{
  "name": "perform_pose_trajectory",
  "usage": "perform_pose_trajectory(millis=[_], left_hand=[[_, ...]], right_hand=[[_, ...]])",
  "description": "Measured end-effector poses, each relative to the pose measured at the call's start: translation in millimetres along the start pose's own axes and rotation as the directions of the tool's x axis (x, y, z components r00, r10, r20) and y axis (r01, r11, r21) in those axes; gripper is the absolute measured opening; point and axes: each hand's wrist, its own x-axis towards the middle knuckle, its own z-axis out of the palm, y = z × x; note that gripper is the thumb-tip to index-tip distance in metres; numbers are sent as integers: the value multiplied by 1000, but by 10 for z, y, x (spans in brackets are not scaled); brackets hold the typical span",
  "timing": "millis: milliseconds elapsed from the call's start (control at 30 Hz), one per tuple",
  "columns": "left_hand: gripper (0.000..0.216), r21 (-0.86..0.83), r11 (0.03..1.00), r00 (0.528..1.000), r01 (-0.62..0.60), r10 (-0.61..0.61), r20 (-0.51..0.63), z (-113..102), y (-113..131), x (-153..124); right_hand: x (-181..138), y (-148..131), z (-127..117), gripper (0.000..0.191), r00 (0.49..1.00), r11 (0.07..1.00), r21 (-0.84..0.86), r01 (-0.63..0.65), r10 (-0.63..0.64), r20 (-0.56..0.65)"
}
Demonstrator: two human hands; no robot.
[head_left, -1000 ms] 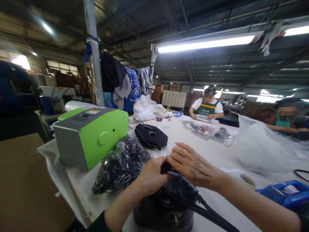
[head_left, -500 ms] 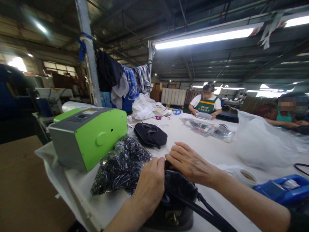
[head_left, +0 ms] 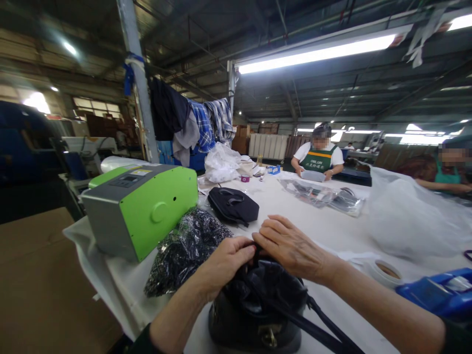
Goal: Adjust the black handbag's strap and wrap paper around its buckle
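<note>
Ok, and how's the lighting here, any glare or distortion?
Head view: the long tube light overhead is blown out to white; head view: the near black bag is dim, detail partly lost; head view: glints speckle the plastic-wrapped bundle; head view: the post leans, perhaps from lens distortion.

Factory workshop (aproned worker (head_left: 317, 161), worktable (head_left: 282, 209))

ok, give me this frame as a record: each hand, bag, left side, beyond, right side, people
left hand: pinching the top of the bag
right hand: at its top, fingers curled, thumb hidden
bag: black, upright on table, metal clasp facing wearer
left side: patterned plastic, green machine
beyond: flat black case
right side: roll, blue tool
people: two across
</note>
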Motion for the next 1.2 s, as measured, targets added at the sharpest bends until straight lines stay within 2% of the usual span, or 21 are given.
perform_pose_trajectory(millis=[133, 300, 500, 567, 633, 700, 767, 933, 1100, 1167, 1200], left_hand=[[26, -51, 998, 998, 27, -24, 53, -15, -10, 20], [29, -155, 973, 985, 173, -168, 43, -17, -25, 91], [28, -132, 975, 979, 181, -166, 119, -37, 3, 98], [22, -32, 994, 989, 106, -102, 110, -21, 21, 73], [20, 189, 982, 999, 1, -10, 46, 24, 23, 40], [23, 422, 906, 996, -47, 74, -48, 91, -3, 3], [26, 548, 836, 984, -38, 126, -125, 155, -55, -30], [28, 659, 750, 945, -57, 253, -206, 216, -204, -61], [26, 759, 645, 924, -95, 340, -173, 202, -294, -45], [29, 780, 618, 911, -99, 371, -178, 186, -336, -33], [30, 782, 614, 901, -107, 392, -185, 175, -360, -25]], right_hand=[[7, 1, 11, 22, 1000, 1000, 14, 7, -7, 7], [23, -13, -7, 23, 999, 999, -9, 31, -31, 26], [20, -15, -25, 22, 998, 999, -5, 46, -46, 44], [20, -19, -25, 21, 999, 999, 7, 36, -36, 38], [23, -26, -27, 19, 1000, 999, 33, 21, -21, 12], [27, -32, -31, 18, 1000, 998, 64, 13, -12, -8], [26, -33, -33, 19, 1000, 997, 82, 5, -4, -7], [15, -17, -10, 21, 1000, 997, 72, -8, 8, 2], [30, -37, -36, 27, 999, 994, 110, -13, 9, 32], [10, 12, -72, 28, 997, 982, 176, -72, 71, 14], [-24, 67, -83, 30, 988, 966, 211, -150, 153, 5]])
